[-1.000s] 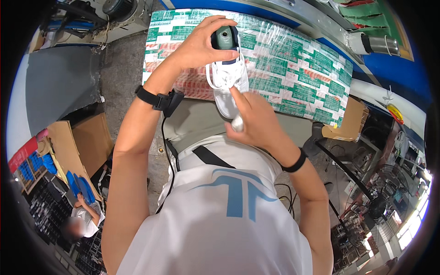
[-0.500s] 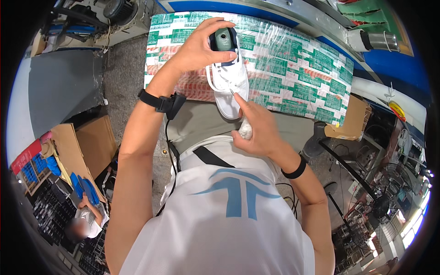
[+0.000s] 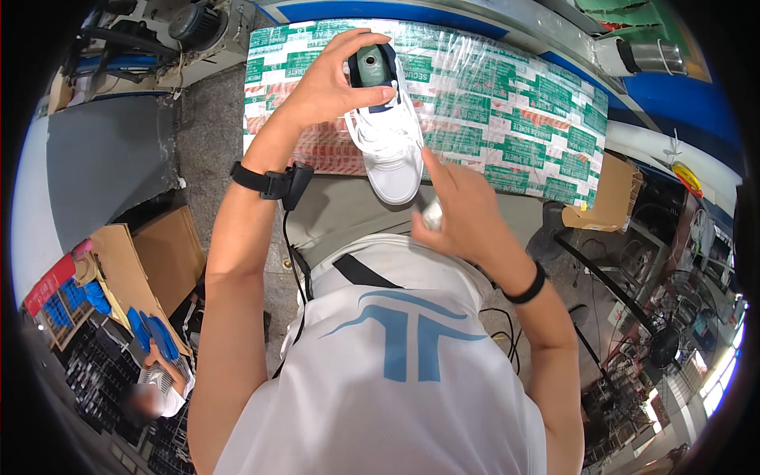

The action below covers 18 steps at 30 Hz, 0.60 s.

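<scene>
Above the bench, left hand (image 3: 336, 83) fingers grip white shoe (image 3: 389, 138); right hand (image 3: 463, 214) clutches small silvery object (image 3: 431, 214).

white sneaker (image 3: 389, 142) | laced, toe down | small silver obj (image 3: 431, 214) just below

A plastic-wrapped green-and-white table (image 3: 507, 111) stands on grey concrete floor (image 3: 103, 158), cardboard boxes (image 3: 158, 253) at left.
</scene>
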Available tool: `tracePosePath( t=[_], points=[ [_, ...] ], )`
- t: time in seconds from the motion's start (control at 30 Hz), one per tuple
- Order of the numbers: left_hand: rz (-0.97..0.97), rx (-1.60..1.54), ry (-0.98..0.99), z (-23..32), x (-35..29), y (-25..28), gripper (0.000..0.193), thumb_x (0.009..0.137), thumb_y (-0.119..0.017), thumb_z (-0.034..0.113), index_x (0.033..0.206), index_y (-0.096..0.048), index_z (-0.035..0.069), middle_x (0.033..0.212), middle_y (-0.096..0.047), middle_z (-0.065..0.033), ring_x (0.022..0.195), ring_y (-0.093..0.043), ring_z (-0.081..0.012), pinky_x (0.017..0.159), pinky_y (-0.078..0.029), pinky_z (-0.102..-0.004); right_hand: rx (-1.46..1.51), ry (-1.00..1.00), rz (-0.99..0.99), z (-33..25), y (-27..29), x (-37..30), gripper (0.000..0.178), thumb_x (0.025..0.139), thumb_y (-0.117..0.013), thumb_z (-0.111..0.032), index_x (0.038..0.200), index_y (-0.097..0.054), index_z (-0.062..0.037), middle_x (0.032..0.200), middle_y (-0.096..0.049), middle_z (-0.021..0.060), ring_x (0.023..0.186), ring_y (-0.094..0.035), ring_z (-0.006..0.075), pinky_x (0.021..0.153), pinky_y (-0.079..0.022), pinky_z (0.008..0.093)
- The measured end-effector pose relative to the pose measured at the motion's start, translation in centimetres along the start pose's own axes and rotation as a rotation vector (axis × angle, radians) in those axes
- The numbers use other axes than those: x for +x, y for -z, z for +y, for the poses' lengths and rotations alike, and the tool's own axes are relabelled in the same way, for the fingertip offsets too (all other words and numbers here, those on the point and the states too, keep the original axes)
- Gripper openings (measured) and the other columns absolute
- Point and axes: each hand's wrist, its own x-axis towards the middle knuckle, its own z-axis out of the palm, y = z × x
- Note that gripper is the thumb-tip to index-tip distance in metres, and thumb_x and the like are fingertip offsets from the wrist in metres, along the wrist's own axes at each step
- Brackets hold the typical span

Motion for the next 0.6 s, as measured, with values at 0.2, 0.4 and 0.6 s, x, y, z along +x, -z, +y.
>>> tracePosePath(
  t=[0.2,0.4,0.6],
  points=[
    [0.007,-0.007,0.002,0.4,0.0,-0.3,0.077,0.089,-0.096,0.028,0.159,-0.065,0.022,0.173,-0.041,-0.0119,0.161,-0.045,-0.0334,0.118,-0.060,-0.0514,0.039,0.044,0.027,-1.5,0.6,0.1,0.102,0.079,-0.090,-0.029,0.163,-0.045,0.0089,0.104,-0.066,0.0177,0.092,-0.066,0.0377,0.082,-0.054,0.0496],
    [-0.003,0.007,0.024,0.7,-0.1,-1.5,0.079,0.088,-0.096,0.028,0.159,-0.065,0.024,0.174,-0.041,-0.0110,0.162,-0.043,-0.0339,0.117,-0.059,-0.0510,-0.048,-0.028,-0.041,0.8,-1.4,1.3,0.099,0.081,-0.089,-0.031,0.161,-0.048,0.0106,0.100,-0.063,0.0164,0.091,-0.065,0.0362,0.079,-0.053,0.0486],
    [0.003,-0.129,0.077,1.7,-0.3,0.1,0.085,0.082,-0.101,0.028,0.159,-0.066,0.020,0.174,-0.045,-0.0163,0.159,-0.049,-0.0354,0.127,-0.049,-0.0517,0.017,0.024,0.068,-1.4,-1.0,-0.5,0.099,0.081,-0.088,-0.030,0.162,-0.048,0.0090,0.101,-0.064,0.0162,0.091,-0.066,0.0358,0.080,-0.053,0.0481]
  ],
)
